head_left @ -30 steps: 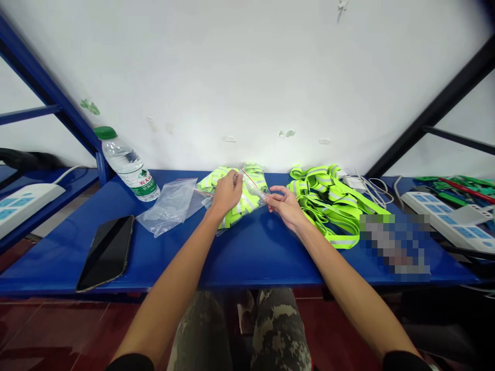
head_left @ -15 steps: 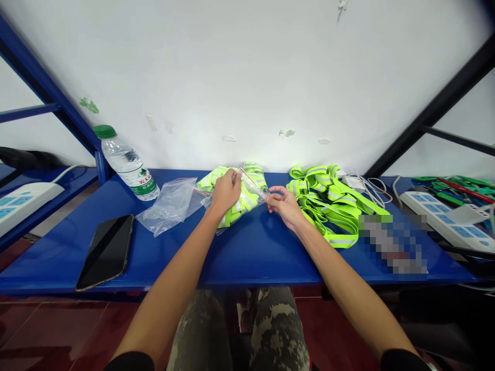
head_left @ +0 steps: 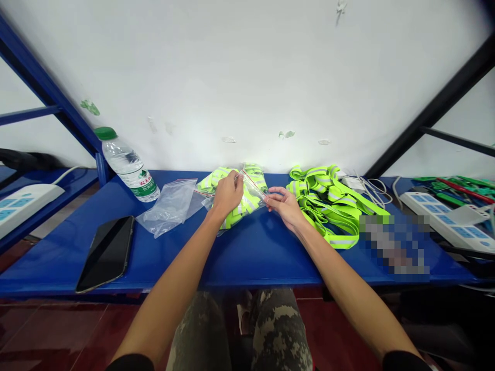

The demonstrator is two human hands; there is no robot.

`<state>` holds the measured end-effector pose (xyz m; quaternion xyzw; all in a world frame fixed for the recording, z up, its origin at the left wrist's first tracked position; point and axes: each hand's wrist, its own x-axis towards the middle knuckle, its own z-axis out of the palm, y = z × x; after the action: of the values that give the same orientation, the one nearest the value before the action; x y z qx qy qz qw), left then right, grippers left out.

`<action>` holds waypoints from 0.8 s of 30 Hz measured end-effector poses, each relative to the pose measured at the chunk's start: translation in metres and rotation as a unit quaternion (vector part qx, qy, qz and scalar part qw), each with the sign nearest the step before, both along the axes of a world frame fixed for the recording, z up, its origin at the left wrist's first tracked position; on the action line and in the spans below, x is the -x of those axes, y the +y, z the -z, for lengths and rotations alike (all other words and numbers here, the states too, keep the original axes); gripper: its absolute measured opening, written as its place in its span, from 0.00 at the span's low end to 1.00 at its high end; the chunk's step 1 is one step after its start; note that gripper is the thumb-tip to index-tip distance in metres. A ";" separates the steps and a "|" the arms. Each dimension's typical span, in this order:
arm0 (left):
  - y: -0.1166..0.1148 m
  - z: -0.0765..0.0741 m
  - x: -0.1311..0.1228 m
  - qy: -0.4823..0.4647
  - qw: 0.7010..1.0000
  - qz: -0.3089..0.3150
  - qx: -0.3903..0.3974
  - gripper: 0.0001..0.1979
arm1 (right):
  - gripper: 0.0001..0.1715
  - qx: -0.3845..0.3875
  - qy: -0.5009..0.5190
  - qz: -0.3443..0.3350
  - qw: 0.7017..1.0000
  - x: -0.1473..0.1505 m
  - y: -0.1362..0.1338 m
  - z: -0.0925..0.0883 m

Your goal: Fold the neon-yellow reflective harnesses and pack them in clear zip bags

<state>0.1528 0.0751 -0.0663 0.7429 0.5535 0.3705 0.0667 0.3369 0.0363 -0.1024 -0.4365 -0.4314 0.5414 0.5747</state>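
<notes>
The zip bag (head_left: 255, 189) is looking like thin clear plastic, crinkled and catching glints. Inside it the folded straps (head_left: 242, 207) are showing as neon-yellow woven cloth with duller grey bands, like the loose strap pile (head_left: 328, 201) to the right. The shelf (head_left: 251, 252) is showing smooth blue paint with a soft sheen. On the near left the phone (head_left: 106, 251) is gleaming glossy black; the bottle (head_left: 129, 167) is shining as clear plastic, and the far wall (head_left: 247, 77) is looking matt white, chipped.

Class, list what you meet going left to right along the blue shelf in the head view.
White power strip, phone, empty plastic bags, left hand, filled zip bag, right hand, loose reflective bands, second power strip.
</notes>
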 end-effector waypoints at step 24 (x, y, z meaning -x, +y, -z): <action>-0.007 0.001 -0.009 0.036 0.999 0.016 -0.008 0.15 | 0.32 -0.042 -0.013 0.000 0.999 0.003 0.003 0.011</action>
<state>0.1621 0.0681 -0.0670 0.7650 0.5406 0.3470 0.0471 0.3337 0.0397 -0.1130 -0.4191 -0.4607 0.5172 0.5870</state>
